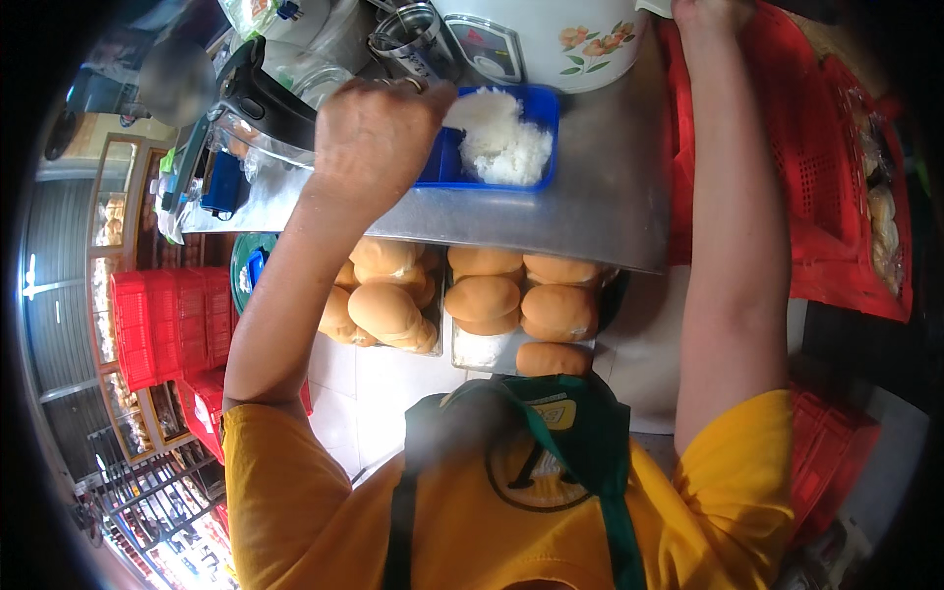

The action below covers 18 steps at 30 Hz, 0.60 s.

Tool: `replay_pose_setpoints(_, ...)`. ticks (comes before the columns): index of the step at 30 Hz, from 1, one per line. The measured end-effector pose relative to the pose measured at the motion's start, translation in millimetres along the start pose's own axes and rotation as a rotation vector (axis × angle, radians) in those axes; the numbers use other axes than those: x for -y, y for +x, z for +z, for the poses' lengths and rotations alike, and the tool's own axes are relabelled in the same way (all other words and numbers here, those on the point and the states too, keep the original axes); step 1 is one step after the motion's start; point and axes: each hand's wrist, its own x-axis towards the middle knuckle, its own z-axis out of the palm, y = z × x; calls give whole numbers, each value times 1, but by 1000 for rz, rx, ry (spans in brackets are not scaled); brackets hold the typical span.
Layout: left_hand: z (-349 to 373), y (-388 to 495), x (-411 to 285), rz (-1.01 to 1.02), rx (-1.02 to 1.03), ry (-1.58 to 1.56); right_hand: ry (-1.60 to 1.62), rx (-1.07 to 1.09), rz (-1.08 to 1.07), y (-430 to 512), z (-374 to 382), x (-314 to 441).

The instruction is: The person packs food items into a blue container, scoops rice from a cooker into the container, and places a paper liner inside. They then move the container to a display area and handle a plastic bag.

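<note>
My left hand (380,136) is closed over the left side of a blue divided food container (542,181) on a metal table. From its fingers a pale, flat rice paddle (472,112) reaches onto a mound of white cooked rice (509,151). The paddle's handle is hidden in my hand. Behind the container stands a white rice cooker (546,37) with printed orange flowers. My right hand (714,13) is cut off by the top edge, close to a white protruding part (653,6) beside the cooker. Its fingers are mostly out of sight.
Clear vessel with a black handle (254,96) and metal cup (413,37) stand on the steel table (605,206). Below its edge are trays of bread buns (479,299). Red plastic crates stand at right (818,192) and left (173,321).
</note>
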Motion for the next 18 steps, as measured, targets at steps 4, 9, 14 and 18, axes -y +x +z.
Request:
replay_pose_setpoints(4, 33, -7, -17, 17, 86, 53, 7, 4, -10, -3, -1, -5)
replay_pose_setpoints(9, 13, 1, 7, -61, -13, -20, 15, 30, -148, -5, -11, -8)
replay_pose_setpoints(14, -53, 16, 52, -409, 56, -326, -61, -15, -123, -37, 21, 17)
replay_pose_setpoints(18, -63, 72, 79, -422, -203, -385, -42, -53, -138, -28, 9, 19)
